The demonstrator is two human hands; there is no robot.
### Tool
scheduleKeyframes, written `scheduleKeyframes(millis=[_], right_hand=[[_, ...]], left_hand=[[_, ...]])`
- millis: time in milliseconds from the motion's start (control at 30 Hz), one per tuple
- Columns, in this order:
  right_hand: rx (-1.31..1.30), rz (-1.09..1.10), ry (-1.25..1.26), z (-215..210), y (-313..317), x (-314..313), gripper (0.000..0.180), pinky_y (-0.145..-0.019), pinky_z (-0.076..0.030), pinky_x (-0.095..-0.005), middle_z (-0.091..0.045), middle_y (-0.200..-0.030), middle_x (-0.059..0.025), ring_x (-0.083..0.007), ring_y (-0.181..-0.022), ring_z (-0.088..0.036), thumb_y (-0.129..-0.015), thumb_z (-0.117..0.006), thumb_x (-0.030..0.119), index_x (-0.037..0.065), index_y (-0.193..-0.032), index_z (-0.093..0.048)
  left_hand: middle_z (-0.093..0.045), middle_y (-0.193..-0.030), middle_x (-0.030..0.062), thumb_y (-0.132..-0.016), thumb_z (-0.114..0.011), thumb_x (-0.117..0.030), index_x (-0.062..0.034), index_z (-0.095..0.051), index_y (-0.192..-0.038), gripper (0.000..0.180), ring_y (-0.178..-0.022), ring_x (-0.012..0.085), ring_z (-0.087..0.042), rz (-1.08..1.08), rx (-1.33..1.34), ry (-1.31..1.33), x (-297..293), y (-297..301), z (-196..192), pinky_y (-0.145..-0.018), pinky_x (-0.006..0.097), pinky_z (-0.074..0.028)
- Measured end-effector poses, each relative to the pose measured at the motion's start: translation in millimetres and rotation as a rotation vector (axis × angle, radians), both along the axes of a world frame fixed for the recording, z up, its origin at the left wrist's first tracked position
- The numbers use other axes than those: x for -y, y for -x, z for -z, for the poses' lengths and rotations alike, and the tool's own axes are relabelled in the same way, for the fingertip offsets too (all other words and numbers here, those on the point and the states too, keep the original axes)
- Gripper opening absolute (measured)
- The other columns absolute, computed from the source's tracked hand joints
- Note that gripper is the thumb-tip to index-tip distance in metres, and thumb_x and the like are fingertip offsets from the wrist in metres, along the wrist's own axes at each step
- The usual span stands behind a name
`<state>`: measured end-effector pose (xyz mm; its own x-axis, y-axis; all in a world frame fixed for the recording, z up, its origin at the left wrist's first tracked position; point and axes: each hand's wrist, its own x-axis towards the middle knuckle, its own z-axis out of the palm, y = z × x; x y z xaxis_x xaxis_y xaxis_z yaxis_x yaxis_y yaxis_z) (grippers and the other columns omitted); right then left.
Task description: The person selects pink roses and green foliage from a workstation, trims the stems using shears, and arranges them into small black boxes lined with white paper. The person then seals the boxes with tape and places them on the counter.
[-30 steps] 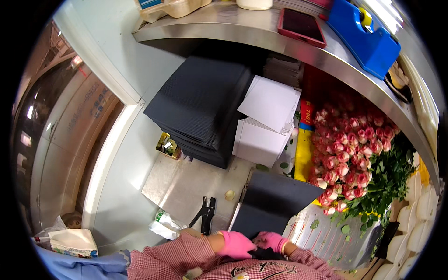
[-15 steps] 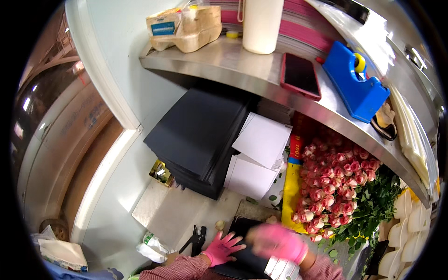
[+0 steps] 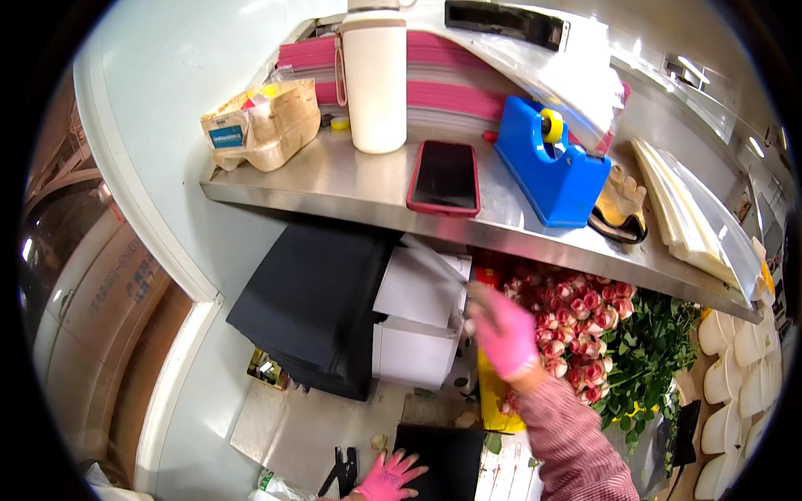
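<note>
My left hand, fingers spread, lies on the black sheet, just right of the stapler; my right hand, blurred, is by the white cards, near the roses, and I cannot tell whether it grips anything; the black stack stands left of the white cards

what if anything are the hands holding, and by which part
The left hand lies spread at the black sheet's edge, gripping nothing. The right hand is blurred beside white cards; any hold cannot be told.
</note>
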<state>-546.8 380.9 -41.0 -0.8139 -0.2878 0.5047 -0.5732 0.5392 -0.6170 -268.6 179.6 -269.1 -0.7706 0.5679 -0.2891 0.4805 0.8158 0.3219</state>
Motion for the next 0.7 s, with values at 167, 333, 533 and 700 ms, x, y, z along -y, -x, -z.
scheduleKeyframes(millis=[167, 333, 533, 700], right_hand=[[0.468, -0.604, -0.021, -50.4, -124.2, -88.9, 0.025, -0.071, -0.056, -0.0318, -0.073, -0.092, -0.0119, -0.0235, -0.076, -0.071, -0.081, -0.078, 0.011, 0.001, -0.103, -0.072], [1.13, 0.177, 0.038, 167.2, -227.8, -123.4, 0.049, -0.068, -0.055, -0.0325, -0.072, -0.086, -0.0172, -0.0219, -0.073, -0.07, -0.077, -0.083, 0.034, -0.005, -0.103, -0.068], [1.364, 0.336, -0.276, 215.2, -220.4, -92.9, 0.06, -0.064, -0.055, -0.0397, -0.07, -0.083, -0.024, -0.0282, -0.071, -0.069, -0.073, -0.083, 0.042, -0.012, -0.089, -0.064], [1.29, 0.129, -0.54, 235.9, -194.1, -54.4, 0.067, -0.076, -0.054, -0.044, -0.069, -0.085, -0.0288, -0.039, -0.085, -0.07, -0.082, -0.068, 0.058, -0.008, -0.086, -0.071]], left_hand=[[-0.032, -0.158, 0.0075, -0.085, -0.061, -0.056, -0.0249, -0.041, -0.149, 0.074, -0.147, 0.0327, -0.025, -0.055, 0.044, -0.001, 7.1, 1.0, -10.2, -0.114, 0.059, -0.021], [-0.034, -0.156, 0.009, -0.09, -0.057, -0.051, -0.0178, -0.036, -0.152, 0.073, -0.145, 0.0322, -0.029, -0.075, -0.078, -0.069, 7.0, 10.8, 12.3, -0.116, 0.059, -0.018], [-0.035, -0.154, 0.0161, -0.091, -0.057, -0.051, -0.015, -0.036, -0.152, 0.074, -0.143, 0.0333, -0.03, -0.204, -0.097, -0.292, 13.4, 0.5, 24.6, -0.118, 0.053, -0.018], [-0.035, -0.153, 0.0161, -0.087, -0.06, -0.055, -0.0174, -0.039, -0.151, 0.077, -0.143, 0.0359, -0.029, 0.057, -0.046, -0.175, -9.9, 43.6, -3.3, -0.118, 0.055, -0.017]])
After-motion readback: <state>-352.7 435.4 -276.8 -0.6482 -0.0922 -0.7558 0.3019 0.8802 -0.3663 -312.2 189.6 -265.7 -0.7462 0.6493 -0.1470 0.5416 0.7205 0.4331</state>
